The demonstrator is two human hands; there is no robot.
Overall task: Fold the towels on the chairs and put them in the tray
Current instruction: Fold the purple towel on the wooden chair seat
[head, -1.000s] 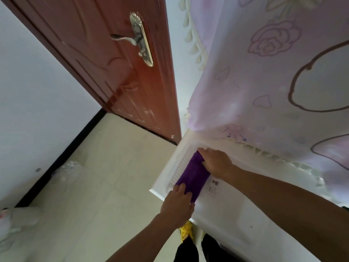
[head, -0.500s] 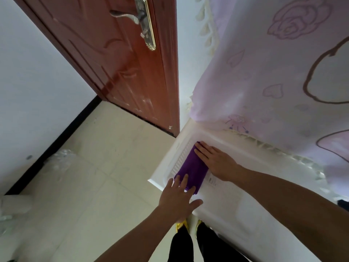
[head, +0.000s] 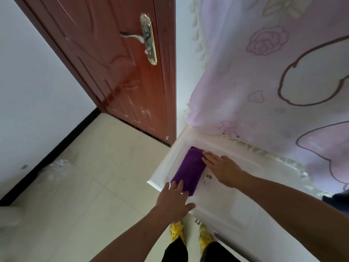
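Head camera: straight fingers of the left hand (head: 173, 200) press the near end of the folded purple towel (head: 190, 167). The right hand (head: 222, 170) lies flat, fingers relaxed, along the towel's right edge. It lies in the left end of the white tray (head: 176, 163), beneath a pink floral cloth (head: 264, 82).

Folded purple towel (head: 189, 171) in white tray (head: 236, 203); left hand (head: 172, 200) and right hand (head: 221, 170) flat on towel ends

The white tray (head: 232, 203) lies bare right of the purple towel (head: 190, 171); a fringed floral cloth (head: 264, 95) overhangs its far rim, and a perforated wall (head: 177, 163) closes its left end.
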